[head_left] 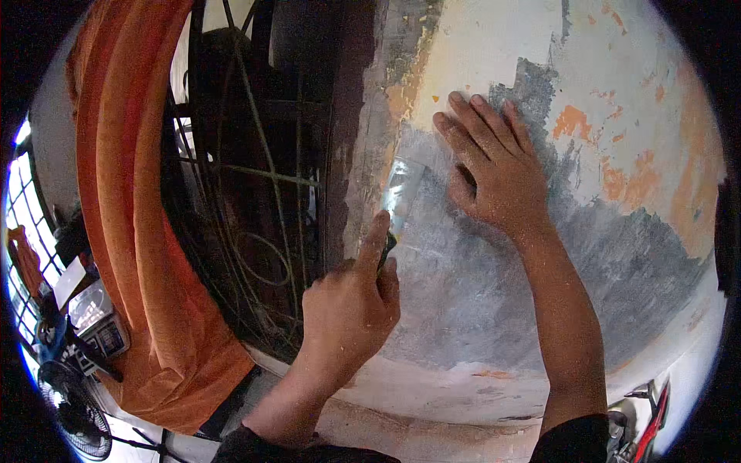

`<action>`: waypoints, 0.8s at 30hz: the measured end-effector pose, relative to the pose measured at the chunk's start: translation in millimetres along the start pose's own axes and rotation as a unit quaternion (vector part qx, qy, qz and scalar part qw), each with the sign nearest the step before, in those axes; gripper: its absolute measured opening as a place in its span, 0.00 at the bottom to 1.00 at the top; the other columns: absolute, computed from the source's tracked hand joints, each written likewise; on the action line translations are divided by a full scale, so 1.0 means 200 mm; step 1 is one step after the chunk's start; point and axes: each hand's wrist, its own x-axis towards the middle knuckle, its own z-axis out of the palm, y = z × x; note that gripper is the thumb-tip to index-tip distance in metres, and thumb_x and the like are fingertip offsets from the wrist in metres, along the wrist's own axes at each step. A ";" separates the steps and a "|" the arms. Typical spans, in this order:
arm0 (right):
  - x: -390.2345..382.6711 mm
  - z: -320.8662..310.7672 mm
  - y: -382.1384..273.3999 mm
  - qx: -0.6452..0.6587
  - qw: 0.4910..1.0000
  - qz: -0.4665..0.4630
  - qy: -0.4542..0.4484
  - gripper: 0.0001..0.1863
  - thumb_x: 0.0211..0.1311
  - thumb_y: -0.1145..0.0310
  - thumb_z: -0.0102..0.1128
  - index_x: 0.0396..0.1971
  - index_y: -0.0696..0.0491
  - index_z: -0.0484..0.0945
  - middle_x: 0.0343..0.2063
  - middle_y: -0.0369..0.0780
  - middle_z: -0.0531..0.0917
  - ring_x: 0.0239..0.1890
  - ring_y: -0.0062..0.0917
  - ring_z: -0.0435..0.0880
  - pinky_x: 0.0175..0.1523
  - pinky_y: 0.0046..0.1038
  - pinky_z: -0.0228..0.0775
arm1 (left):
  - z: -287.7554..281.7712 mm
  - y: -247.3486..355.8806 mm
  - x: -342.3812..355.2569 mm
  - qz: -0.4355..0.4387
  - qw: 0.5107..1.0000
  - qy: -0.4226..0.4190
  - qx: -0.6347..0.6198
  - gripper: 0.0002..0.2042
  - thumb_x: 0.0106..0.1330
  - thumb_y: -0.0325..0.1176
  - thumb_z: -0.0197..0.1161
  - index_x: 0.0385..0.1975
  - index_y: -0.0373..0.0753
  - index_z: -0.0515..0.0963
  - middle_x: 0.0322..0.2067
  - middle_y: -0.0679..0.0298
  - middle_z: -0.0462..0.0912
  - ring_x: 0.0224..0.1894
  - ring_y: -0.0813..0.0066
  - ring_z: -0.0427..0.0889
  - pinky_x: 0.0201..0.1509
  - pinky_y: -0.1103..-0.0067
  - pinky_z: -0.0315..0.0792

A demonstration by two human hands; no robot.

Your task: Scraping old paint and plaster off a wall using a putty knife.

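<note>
My left hand [349, 305] is closed round the dark handle of a scraper [401, 187], its index finger stretched along the tool toward the blade. The wide, shiny blade lies against the wall [478, 301], beside the rough strip that borders the dark window opening. Most of the handle is hidden by my fingers. Higher up and to the right, my right hand [498, 170] rests flat on the wall with its fingers stretched out and nothing in it. Around both hands the surface is patchy: bare grey, flaking white paint and orange spots.
Left of the wall is a dark window with a metal grille [270, 174]. An orange curtain [116, 231] hangs beside it. A black fan [73, 409] stands at the lower left, near a cluttered heap. Something red and metallic [652, 424] shows at the lower right.
</note>
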 end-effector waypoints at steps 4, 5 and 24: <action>0.01 0.00 -0.01 0.014 1.000 0.003 0.004 0.35 0.57 0.65 0.60 0.69 0.41 0.73 0.74 0.35 0.66 0.76 0.31 0.63 0.82 0.46 0.45 | 0.00 0.00 0.06 -0.025 0.999 -0.024 -0.011 0.32 0.67 0.34 0.61 0.73 0.45 0.65 0.23 0.49 0.84 0.24 0.48 0.85 0.29 0.57 0.80; 0.02 0.00 0.00 0.011 1.000 0.000 0.009 0.35 0.57 0.65 0.60 0.69 0.41 0.73 0.74 0.35 0.67 0.76 0.31 0.63 0.82 0.46 0.45 | 0.00 0.01 0.09 -0.010 1.000 0.005 -0.007 0.31 0.67 0.34 0.61 0.73 0.45 0.65 0.22 0.49 0.84 0.23 0.47 0.85 0.29 0.57 0.80; 0.02 0.01 -0.02 0.020 1.000 -0.001 0.010 0.34 0.57 0.68 0.60 0.68 0.42 0.74 0.74 0.35 0.68 0.76 0.31 0.64 0.82 0.47 0.45 | 0.15 -0.06 -0.17 -0.042 0.998 -0.007 -0.042 0.31 0.71 0.36 0.59 0.75 0.47 0.62 0.21 0.52 0.83 0.22 0.49 0.84 0.27 0.57 0.79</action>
